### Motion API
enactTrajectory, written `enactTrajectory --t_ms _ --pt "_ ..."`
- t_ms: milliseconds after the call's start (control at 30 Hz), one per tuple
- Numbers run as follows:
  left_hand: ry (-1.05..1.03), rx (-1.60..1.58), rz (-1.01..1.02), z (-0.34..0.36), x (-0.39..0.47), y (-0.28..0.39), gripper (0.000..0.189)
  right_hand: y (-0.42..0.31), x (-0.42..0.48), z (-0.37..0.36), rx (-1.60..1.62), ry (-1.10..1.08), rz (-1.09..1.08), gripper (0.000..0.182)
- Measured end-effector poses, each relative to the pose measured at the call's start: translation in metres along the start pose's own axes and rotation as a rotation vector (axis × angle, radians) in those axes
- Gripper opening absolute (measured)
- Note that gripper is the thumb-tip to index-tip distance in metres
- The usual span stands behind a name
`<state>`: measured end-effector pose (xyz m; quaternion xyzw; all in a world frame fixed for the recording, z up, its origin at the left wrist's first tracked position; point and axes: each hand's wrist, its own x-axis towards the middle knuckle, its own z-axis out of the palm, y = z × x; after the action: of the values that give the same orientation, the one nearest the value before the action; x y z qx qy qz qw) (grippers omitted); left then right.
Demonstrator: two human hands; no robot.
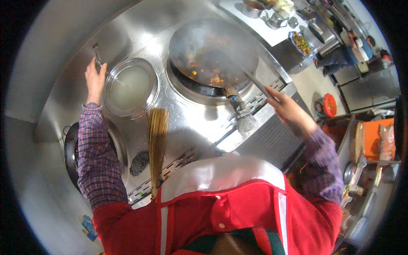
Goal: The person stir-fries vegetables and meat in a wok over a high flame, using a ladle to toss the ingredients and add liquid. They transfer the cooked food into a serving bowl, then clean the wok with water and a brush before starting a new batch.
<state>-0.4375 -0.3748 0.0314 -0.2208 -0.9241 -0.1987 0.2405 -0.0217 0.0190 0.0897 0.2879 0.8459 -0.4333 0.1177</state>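
Observation:
My left hand [95,80] is at a metal water tap [97,52] on the back wall, thumb and fingers around its spout. Water runs from it into a round metal basin [130,91] of cloudy liquid. In my right hand [288,106] is the long metal handle [257,83] of a cooking utensil, whose head is lost in steam inside the wok [181,68]. Orange and brown pieces of food [217,79] lie in the steaming wok. A cloth-wrapped wok handle [237,103] points towards me.
A bamboo wok brush [158,137] and a dark scouring pad [139,163] lie on the steel stove top [188,127]. Another wok [70,149] is under my left forearm. At right are a plate of food [301,44], a red bucket [329,105] and another person [344,57].

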Motion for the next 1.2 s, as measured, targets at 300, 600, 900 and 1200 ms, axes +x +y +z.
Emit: enactTrajectory --t_ms 300,600,900,1200 --pt "-0.222 0.090 0.277 -0.006 0.023 -0.027 0.044 0.076 0.087 0.017 -0.118 0.206 -0.323 0.047" --pt "-0.419 0.038 0.407 -0.039 0.033 -0.044 0.036 0.019 0.062 0.053 0.060 0.086 -0.242 0.051" --pt "-0.616 0.212 0.621 -0.049 0.068 -0.029 0.029 0.064 0.052 0.040 -0.005 0.292 -0.158 0.056" --pt "-0.569 0.020 0.711 -0.026 0.078 -0.038 0.033 -0.022 0.048 0.061 0.178 0.161 -0.417 0.059"
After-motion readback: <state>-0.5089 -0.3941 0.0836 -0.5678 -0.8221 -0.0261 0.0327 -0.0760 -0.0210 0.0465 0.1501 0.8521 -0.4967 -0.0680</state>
